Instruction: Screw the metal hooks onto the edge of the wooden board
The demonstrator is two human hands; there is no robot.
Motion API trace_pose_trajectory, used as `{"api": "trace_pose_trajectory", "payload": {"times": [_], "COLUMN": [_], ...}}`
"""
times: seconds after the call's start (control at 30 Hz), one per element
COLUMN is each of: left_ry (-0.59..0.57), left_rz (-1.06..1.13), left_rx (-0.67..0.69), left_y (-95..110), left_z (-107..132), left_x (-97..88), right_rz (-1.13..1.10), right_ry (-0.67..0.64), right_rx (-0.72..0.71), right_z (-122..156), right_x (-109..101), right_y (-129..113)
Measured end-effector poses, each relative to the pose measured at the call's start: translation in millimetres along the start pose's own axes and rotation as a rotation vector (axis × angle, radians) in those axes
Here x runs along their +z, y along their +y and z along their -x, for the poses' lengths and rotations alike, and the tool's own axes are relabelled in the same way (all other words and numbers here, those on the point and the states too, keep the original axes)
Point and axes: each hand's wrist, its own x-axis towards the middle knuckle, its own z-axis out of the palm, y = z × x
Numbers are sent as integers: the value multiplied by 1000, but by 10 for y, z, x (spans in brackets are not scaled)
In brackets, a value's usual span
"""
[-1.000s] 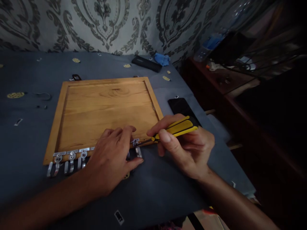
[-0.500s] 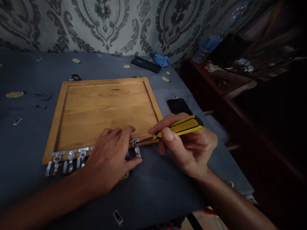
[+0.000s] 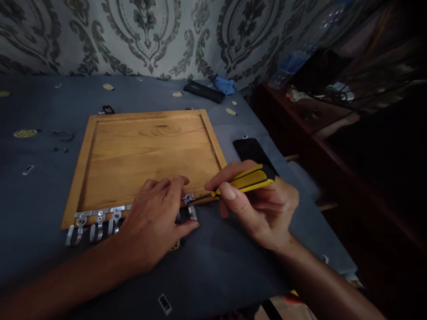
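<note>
A framed wooden board [image 3: 153,151] lies on the table with a metal hook rail [image 3: 100,212] along its near edge. Several silver hooks hang off that edge. My left hand [image 3: 155,222] is closed over the rail, fingers curled on the board and thumb against the rightmost hook [image 3: 192,212]; it hides the rail's middle. In my right hand [image 3: 260,206] is a yellow and black screwdriver [image 3: 250,179], held at a low slant. Its tip meets the bracket of the rightmost hook; whether it sits in a screw is too small to tell.
A black phone [image 3: 253,153] lies right of the board. Behind are a black case [image 3: 203,91] and a blue cloth [image 3: 225,85]. Small hardware pieces [image 3: 62,150] lie at left. A dark wooden cabinet [image 3: 300,111] with a plastic bottle [image 3: 293,62] stands beyond the table's right edge.
The screwdriver and my right hand have shifted slightly left, and the handle has turned a little. My left hand stays on the rail. The view has moved slightly.
</note>
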Motion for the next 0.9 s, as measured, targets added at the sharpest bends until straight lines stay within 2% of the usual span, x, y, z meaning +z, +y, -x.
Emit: {"api": "trace_pose_trajectory", "payload": {"times": [0.23, 0.43, 0.57, 0.73, 0.9], "left_ry": [1, -3, -2, 0, -13], "left_rz": [-15, -37, -38, -52, -55], "left_rx": [-7, -15, -22, -30, -44], "left_y": [5, 13, 10, 18, 24], "left_z": [-4, 4, 1, -5, 1], "left_x": [2, -6, 1, 3, -3], "right_rz": [17, 35, -25, -52, -24], "right_ry": [-39, -40, -3, 103, 85], "right_rx": [-56, -21, -13, -8, 18], "right_z": [-8, -24, 2, 1, -29], "right_x": [11, 18, 20, 9, 13], "right_y": [-37, -42, -21, -4, 0]}}
